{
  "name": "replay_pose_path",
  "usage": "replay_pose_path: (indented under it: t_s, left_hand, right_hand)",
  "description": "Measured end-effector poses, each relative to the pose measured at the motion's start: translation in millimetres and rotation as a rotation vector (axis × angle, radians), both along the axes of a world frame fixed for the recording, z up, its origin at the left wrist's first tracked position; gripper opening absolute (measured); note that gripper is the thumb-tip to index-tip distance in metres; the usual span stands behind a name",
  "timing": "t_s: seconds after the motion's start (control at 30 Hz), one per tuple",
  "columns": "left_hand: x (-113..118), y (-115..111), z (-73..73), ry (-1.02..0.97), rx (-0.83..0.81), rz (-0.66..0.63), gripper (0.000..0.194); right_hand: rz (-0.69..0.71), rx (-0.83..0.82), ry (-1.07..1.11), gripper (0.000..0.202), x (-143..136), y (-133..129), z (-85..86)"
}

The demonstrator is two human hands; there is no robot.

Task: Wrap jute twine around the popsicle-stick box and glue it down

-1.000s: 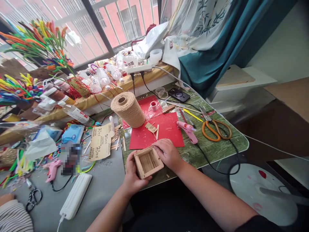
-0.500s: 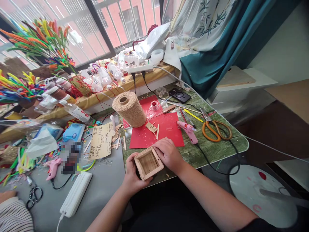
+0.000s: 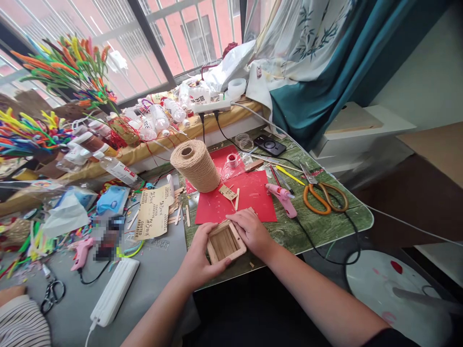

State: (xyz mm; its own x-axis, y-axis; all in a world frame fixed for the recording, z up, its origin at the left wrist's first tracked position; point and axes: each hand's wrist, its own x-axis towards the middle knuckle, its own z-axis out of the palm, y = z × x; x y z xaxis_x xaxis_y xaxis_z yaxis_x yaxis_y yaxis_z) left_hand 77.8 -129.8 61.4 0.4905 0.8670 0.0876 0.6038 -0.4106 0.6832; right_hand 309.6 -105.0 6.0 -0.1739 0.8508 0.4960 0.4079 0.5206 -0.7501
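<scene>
1. Shifting the left grip higher over the left side of the small wooden box since half a second ago, bringing the thumb up along its near rim.
2. Clamping the box between that thumb and the fingers, reaching these to its far-left corner.
3. Closing the right grip on the far-right corner, bending its fingers over the rim.
4. Holding the box at the near edge of the green worktop, turning its open top upward and showing slats inside.
5. Facing a red sheet just beyond both grips, bearing a printed paper scrap and a wooden stick.
6. Having a pink glue gun lying to the right, near orange-handled scissors.
7. Having a twine spool standing beyond, at the red sheet's left.
8. Having printed abrasive sheets lying on the left, another person's striped sleeve showing at the lower left.
</scene>
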Motion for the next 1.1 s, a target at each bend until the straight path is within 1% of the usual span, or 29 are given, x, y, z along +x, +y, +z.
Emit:
replay_pose_path:
  t_s: [0.13,0.2,0.27,0.33,0.47,0.57,0.67,0.73,0.87,0.9,0.97,1.1]
  left_hand:
    - [-1.9,-3.0,-7.2,-0.001,0.009,0.006,0.086]
    - [-3.5,-4.8,-7.0,0.016,-0.005,0.016,0.086]
    - [-3.2,-5.3,-2.0,0.054,-0.025,0.025,0.089]
    - [-0.4,-4.5,6.4,0.113,-0.031,0.03,0.091]
    - [11.5,-2.4,21.7,0.239,0.046,0.004,0.093]
    - [19.9,-2.9,23.7,0.253,0.084,-0.033,0.092]
    - [22.8,-2.4,21.7,0.245,0.065,-0.051,0.088]
    - [22.8,0.6,22.0,0.246,0.052,-0.048,0.079]
    - [25.5,14.3,23.9,0.294,0.05,-0.02,0.036]
    - [27.1,18.4,23.2,0.299,0.055,-0.004,0.029]
    - [30.7,25.6,19.9,0.279,0.039,0.04,0.024]
    - [36.1,31.8,13.7,0.221,-0.07,0.115,0.017]
  right_hand:
    - [0.032,-0.008,0.031,0.027,-0.4,0.2,0.3]
    - [0.038,-0.008,0.046,0.024,-1.0,0.7,-0.5]
    - [0.044,-0.01,0.056,0.021,-1.7,1.3,-1.5]
    - [0.048,-0.014,0.063,0.02,-2.3,1.8,-2.2]
    - [0.039,-0.024,0.082,0.014,-3.0,2.0,-2.2]
    - [0.031,-0.035,0.081,0.011,-3.1,1.8,-1.5]
    - [0.026,-0.035,0.081,0.011,-2.7,1.6,-0.6]
    - [0.03,-0.033,0.083,0.011,-2.5,1.6,-0.1]
    - [0.032,-0.025,0.083,0.012,-2.3,1.8,0.3]
    - [0.031,-0.022,0.083,0.011,-2.4,1.8,0.3]
    - [0.031,-0.016,0.085,0.012,-2.5,1.8,0.3]
    - [0.041,0.002,0.074,0.016,-2.8,1.5,0.9]
